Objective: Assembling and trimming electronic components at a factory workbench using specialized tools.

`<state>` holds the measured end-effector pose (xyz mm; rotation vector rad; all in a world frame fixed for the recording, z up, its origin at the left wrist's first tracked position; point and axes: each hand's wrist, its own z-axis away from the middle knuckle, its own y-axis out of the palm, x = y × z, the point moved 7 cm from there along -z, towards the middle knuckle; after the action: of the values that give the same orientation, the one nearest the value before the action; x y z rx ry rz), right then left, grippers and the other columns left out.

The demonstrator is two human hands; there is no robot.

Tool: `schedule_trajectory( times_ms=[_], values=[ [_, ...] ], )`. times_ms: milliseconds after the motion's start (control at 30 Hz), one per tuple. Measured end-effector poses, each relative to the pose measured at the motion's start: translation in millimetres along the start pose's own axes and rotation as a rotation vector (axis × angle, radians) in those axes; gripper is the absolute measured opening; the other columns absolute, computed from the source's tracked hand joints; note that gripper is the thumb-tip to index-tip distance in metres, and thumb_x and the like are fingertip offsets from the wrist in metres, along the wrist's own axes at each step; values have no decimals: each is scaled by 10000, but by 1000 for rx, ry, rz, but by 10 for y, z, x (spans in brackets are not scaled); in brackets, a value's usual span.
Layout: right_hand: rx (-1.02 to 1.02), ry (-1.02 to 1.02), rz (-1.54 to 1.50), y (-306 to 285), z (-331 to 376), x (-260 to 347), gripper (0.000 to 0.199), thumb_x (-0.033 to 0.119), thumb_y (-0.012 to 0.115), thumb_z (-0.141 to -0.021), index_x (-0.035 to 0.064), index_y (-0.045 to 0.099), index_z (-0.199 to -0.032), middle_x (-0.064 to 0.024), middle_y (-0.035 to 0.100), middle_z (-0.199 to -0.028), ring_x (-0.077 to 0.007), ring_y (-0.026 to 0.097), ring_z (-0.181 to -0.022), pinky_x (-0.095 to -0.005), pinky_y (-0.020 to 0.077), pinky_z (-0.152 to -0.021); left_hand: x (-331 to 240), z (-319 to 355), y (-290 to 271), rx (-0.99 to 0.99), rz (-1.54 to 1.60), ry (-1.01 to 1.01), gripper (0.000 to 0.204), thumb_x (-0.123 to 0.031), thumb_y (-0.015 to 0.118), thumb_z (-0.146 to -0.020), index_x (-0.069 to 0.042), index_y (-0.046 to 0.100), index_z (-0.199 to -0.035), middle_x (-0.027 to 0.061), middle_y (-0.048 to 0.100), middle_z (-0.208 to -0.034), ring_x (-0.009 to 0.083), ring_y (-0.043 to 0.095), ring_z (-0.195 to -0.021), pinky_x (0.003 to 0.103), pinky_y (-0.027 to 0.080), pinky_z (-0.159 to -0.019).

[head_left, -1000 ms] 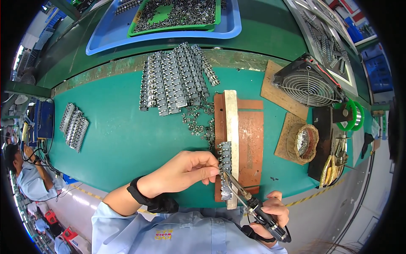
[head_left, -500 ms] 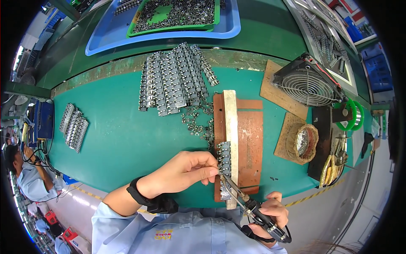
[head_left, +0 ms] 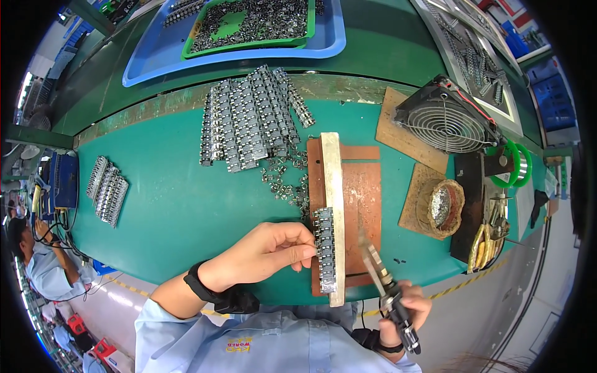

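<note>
My right hand (head_left: 413, 306) grips a soldering iron (head_left: 392, 298), its tip over the right part of a reddish-brown board fixture (head_left: 362, 199). A pale bar (head_left: 334, 180) runs lengthwise along this fixture. Against the bar's left side lies a strip of small circuit boards (head_left: 324, 239) with metal parts on it. My left hand (head_left: 267, 256) is closed in a pinch at the strip's left edge, thumb and forefinger together. Whatever sits between those fingertips is too small to make out. Loose small metal parts (head_left: 283, 180) lie beyond my left hand.
Stacked board strips (head_left: 249, 118) lie at the far middle, with a smaller group (head_left: 109, 189) at left. Beyond stands a blue tray (head_left: 140, 68) holding a green tray (head_left: 305, 40) of parts. To the right are a fan (head_left: 444, 118), a round pot (head_left: 440, 208) and a solder spool (head_left: 513, 165).
The soldering iron has moved right, off the strip and over the brown board, together with my right hand. My left hand keeps its pinch at the strip's edge. The view has shifted slightly.
</note>
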<state>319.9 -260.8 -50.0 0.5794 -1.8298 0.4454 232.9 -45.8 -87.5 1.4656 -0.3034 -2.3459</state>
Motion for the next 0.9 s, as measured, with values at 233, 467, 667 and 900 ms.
schedule_trajectory(
  times_ms=[233,467,667,900],
  values=[
    [-78,71,168,65,-81,-210,436,155,708,-666,45,434,-986,-106,488,-833,-187,484,-717,-320,404,-667,4,4,3,-8,-3,-10,119,-118,493,-871,-4,515,-846,35,557,-757,92,519,-693,219,430,-640],
    [-61,-11,286,55,-52,-242,436,192,681,-698,50,411,-1008,-93,455,-824,-167,463,-686,-288,388,-624,-9,29,-4,-29,2,-1,112,-108,488,-872,-1,523,-876,44,564,-771,96,525,-699,224,435,-649],
    [-105,5,288,23,-28,-279,475,268,666,-714,68,373,-1030,-70,400,-825,-124,424,-611,-218,355,-508,-37,74,-75,-91,-39,38,148,-126,494,-871,9,538,-915,15,562,-756,65,508,-663,201,426,-597],
    [-171,31,164,34,-45,-279,493,253,670,-709,72,348,-1037,-63,396,-835,-126,428,-638,-209,369,-514,-241,206,-311,-471,-411,271,118,-102,535,-839,12,561,-852,10,561,-709,46,486,-555,200,388,-481]
  ],
)
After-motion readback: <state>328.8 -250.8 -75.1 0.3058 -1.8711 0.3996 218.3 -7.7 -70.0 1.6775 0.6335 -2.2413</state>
